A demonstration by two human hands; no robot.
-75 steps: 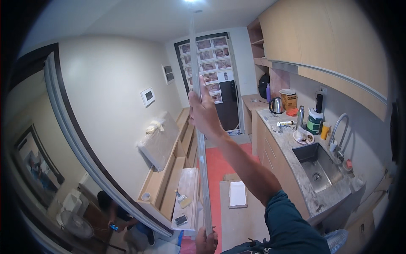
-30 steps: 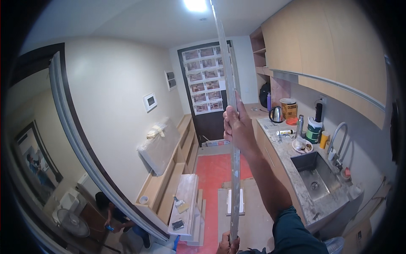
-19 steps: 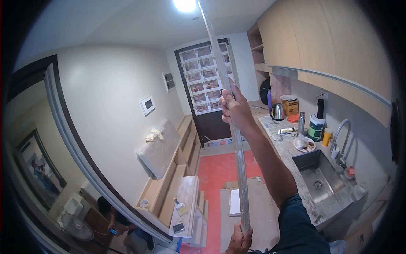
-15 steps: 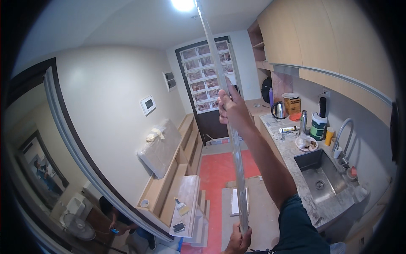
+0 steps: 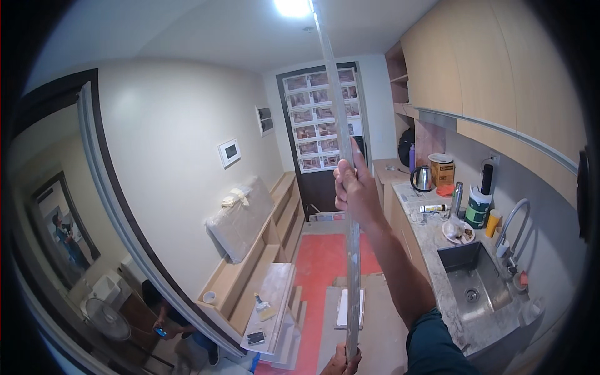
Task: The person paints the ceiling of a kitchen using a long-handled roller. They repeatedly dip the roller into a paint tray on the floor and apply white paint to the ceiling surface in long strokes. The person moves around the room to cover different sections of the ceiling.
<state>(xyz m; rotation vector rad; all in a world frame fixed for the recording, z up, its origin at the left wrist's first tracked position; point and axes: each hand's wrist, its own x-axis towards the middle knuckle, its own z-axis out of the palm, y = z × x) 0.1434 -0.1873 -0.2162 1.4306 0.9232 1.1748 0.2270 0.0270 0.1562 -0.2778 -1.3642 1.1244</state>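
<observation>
A long, narrow grey bar [image 5: 353,269] stands nearly upright before me, its top end reaching up by the ceiling light. My right hand [image 5: 360,194] is closed around its middle, with the index finger stretched along it. Low in the picture, my left hand [image 5: 342,361] grips the bar near its lower end, partly cut off by the frame's edge. Behind the bar, a white rectangular panel [image 5: 342,307] lies on the floor covering.
At left, a wooden shelf unit [image 5: 251,265] bears a wrapped panel [image 5: 240,219] and a brush [image 5: 264,307]. Another person [image 5: 172,319] sits beyond the doorway. At right are a sink [image 5: 478,281], a kettle [image 5: 422,179] and overhead cabinets [image 5: 487,62]. A light [image 5: 292,6] shines above.
My view has swung slightly left, so the room appears farther right. My right hand has come lower with the bar, and my left hand has moved left and slightly down. Both still grip it.
</observation>
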